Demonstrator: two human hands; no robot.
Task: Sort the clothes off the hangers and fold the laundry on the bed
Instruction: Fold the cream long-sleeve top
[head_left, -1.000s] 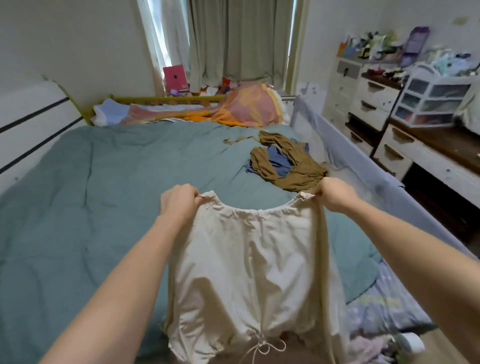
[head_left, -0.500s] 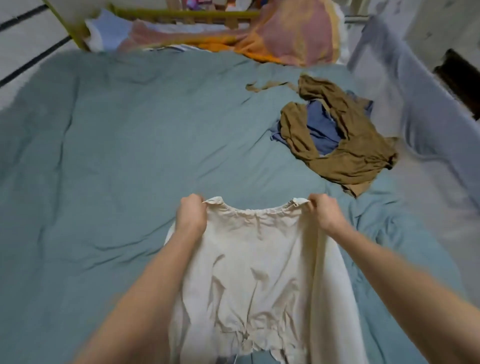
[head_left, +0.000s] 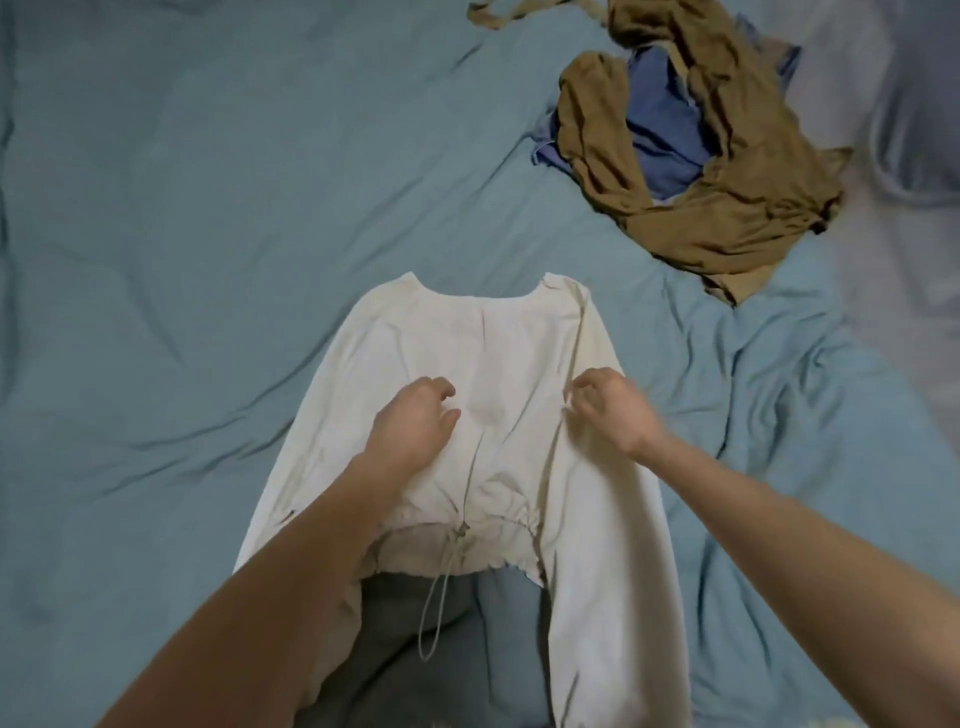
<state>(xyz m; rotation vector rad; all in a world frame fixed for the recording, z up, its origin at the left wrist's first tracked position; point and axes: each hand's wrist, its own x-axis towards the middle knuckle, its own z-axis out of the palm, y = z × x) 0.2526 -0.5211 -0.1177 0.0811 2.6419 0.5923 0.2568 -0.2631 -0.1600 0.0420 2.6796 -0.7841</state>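
Note:
A cream drawstring top lies flat on the teal bedspread, neckline away from me, sleeves hanging toward the near edge. My left hand rests palm down on the middle of the top with fingers loosely apart. My right hand hovers at the top's right side with fingers curled at a fold of the cloth; whether it pinches the fabric is unclear. A drawstring cord dangles from the hem.
A crumpled olive-brown garment lies over a blue garment at the upper right of the bed. A pale grey padded bed edge runs along the right. Something dark grey shows below the top's hem.
The cream top went from held up by its shoulders to lying flat on the bed. Both hands let go of the shoulders and moved down to its middle. The view tilted down.

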